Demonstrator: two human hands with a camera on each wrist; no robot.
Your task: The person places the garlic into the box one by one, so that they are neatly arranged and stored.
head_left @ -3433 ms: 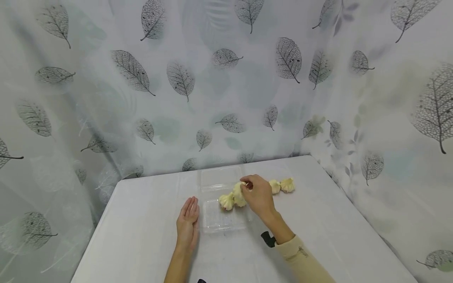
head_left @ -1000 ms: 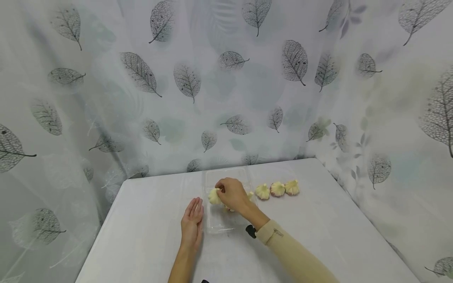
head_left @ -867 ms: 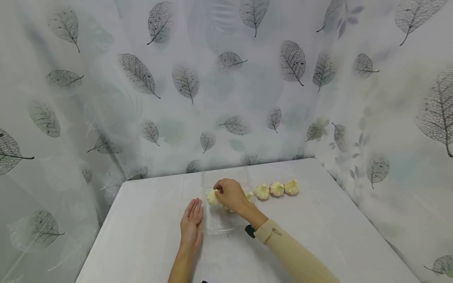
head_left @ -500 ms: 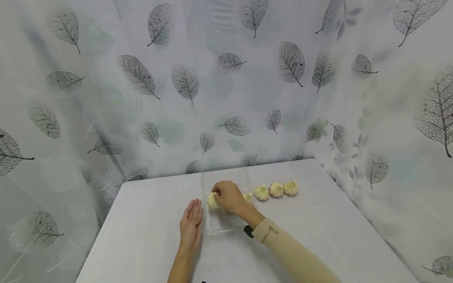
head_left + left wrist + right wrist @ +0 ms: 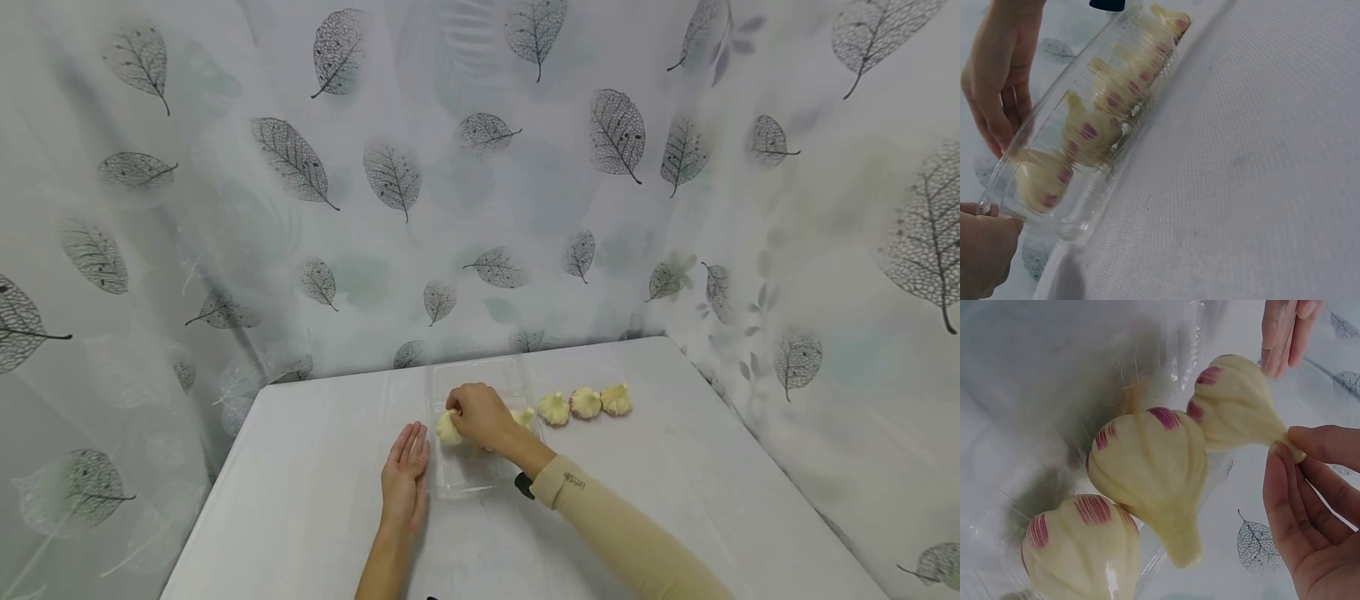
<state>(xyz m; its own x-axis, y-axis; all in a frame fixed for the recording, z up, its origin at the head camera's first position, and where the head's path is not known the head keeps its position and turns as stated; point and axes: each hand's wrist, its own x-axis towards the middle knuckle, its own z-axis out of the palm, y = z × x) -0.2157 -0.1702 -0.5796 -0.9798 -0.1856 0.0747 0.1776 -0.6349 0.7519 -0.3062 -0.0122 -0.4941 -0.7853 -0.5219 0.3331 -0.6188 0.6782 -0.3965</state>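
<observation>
Head view: the right hand (image 5: pixel 482 417) is pinching the stem of a purple-streaked garlic bulb (image 5: pixel 448 429) between thumb and fingertips, the fingers closing to the width of the stem. This held bulb is occupying the 10 o'clock area of the near half of an unfolded clear plastic clamshell box (image 5: pixel 468 483); whether its base is touching the box floor cannot be told. The left hand (image 5: pixel 405 477) is standing at 8 o'clock from the box, fingers nearly straight, gripping nothing; in the left wrist view its fingertips are appearing at the box rim.

Right wrist view: a second garlic bulb (image 5: pixel 1147 462) is lying in the box, with the held bulb showing at 2 o'clock from it. A third garlic bulb (image 5: pixel 1085 550) is lying at 7 o'clock, partly overlapping the second in this view.

Three further garlic bulbs (image 5: pixel 586 402) are forming a row on the white-covered bench (image 5: pixel 300 500), at 3 o'clock from the box. A beige sleeve (image 5: pixel 622 533) is covering the right forearm at 4 o'clock. A leaf-print curtain (image 5: pixel 480 192) is hanging beyond the bench at 12 o'clock.
</observation>
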